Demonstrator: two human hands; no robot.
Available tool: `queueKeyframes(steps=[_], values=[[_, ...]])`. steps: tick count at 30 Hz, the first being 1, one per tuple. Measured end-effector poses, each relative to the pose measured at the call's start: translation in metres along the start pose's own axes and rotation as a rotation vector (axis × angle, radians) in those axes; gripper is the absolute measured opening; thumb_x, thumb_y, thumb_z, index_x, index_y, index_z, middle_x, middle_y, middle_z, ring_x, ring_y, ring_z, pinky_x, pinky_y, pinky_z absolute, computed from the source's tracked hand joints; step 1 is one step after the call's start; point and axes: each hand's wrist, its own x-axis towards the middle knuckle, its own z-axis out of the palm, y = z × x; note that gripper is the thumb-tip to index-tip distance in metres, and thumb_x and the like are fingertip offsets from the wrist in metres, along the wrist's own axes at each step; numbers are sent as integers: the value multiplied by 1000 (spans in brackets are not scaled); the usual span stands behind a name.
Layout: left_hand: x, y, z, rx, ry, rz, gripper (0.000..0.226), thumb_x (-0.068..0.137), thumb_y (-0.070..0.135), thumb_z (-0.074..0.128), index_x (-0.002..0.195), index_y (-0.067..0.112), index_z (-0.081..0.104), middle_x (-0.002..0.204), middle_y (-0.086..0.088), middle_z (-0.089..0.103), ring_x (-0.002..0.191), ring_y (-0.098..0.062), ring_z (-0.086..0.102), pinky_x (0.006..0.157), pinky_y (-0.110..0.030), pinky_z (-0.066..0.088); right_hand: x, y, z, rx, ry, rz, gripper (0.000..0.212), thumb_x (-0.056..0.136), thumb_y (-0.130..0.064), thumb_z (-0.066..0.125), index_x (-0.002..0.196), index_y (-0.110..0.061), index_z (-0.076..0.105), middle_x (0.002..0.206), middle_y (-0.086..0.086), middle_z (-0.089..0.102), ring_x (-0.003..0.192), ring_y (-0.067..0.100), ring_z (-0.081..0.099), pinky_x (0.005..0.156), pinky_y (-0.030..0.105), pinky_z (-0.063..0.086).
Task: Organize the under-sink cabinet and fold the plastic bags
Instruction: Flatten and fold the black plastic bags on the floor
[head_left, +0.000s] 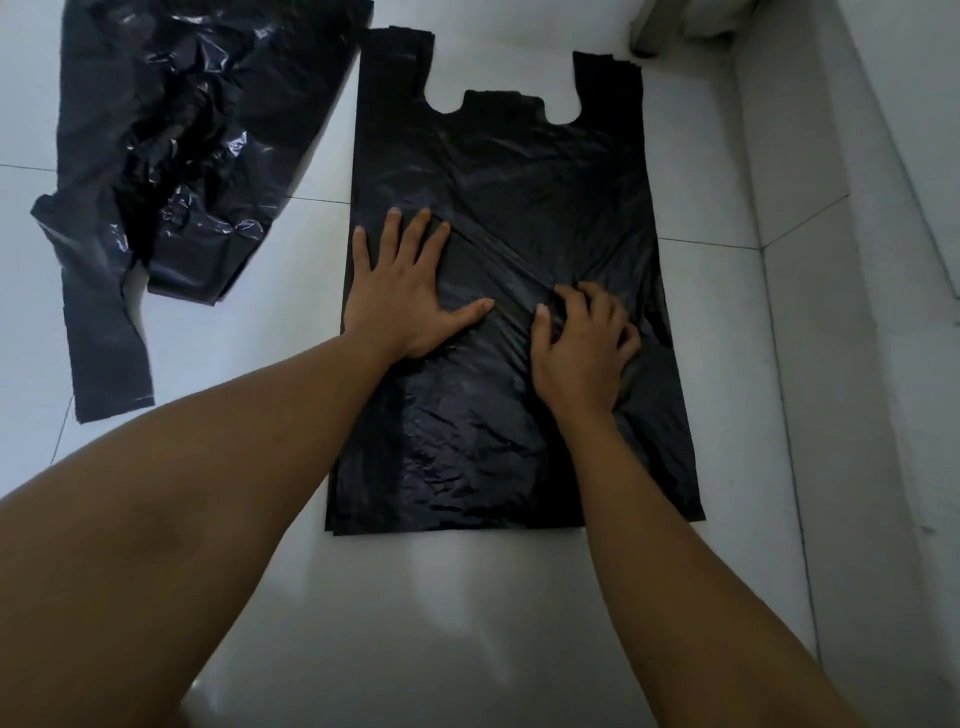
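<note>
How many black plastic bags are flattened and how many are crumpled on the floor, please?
Flattened black bag, pressed by the left hand and right hand: 1
Crumpled black bag: 1
Total: 2

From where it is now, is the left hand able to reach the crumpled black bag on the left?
Probably yes. The left hand lies flat on the spread bag, holding nothing. Only bare floor separates it from the crumpled bag, so nothing blocks a sideways reach.
</note>
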Motion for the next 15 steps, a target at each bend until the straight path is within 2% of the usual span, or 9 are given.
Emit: queueKeyframes(steps=[2,4,6,7,9,11,13,15], values=[[1,-1,-5,-79,-30,-1,108,78,95,18,160,25,16,168,0,12,155,-25,-1,122,-59,-5,0,0,2,0,16,6,39,99,-47,42,127,-26,58,140,-1,49,133,21,36,111,49,21],[5,-3,-13,-295,-26,-36,102,80,89,27,159,24,21,167,-1,18,155,-22,6,123,-55,-4,1,1,4,6,28,6,39,98,-47,43,126,-26,59,139,-1,50,132,21,37,110,48,22],[10,-6,-27,-572,19,-95,94,82,78,42,156,20,32,162,-7,28,151,-24,20,125,-52,6,1,2,4,14,38,10,39,97,-47,44,126,-25,59,138,0,50,130,21,37,109,47,21],[10,-8,-33,-629,50,-100,90,84,72,49,154,18,36,160,-9,32,149,-26,25,124,-50,13,2,2,3,13,38,12,39,97,-47,44,126,-25,59,138,0,50,130,21,37,109,47,21],[4,-14,-40,-468,109,-14,82,83,67,59,147,18,46,154,-11,39,144,-29,32,121,-49,24,2,1,3,11,30,13,40,97,-50,42,126,-26,59,138,0,50,130,21,36,109,47,21],[-10,-16,-41,-220,131,109,81,77,77,58,136,21,56,141,-8,49,132,-29,42,112,-48,34,1,0,2,21,26,10,42,97,-52,41,126,-26,59,139,0,50,131,22,36,109,49,22],[-30,-14,-37,-83,70,156,91,69,92,49,130,25,58,132,-6,50,123,-27,44,105,-47,37,1,1,2,24,23,8,45,97,-54,39,126,-26,58,139,1,49,132,23,35,109,50,22],[-47,-14,-30,-25,3,159,106,61,101,43,136,26,55,135,-3,49,126,-25,41,107,-47,35,1,2,3,22,14,8,47,97,-56,37,127,-27,57,140,1,49,132,23,34,109,50,21]])
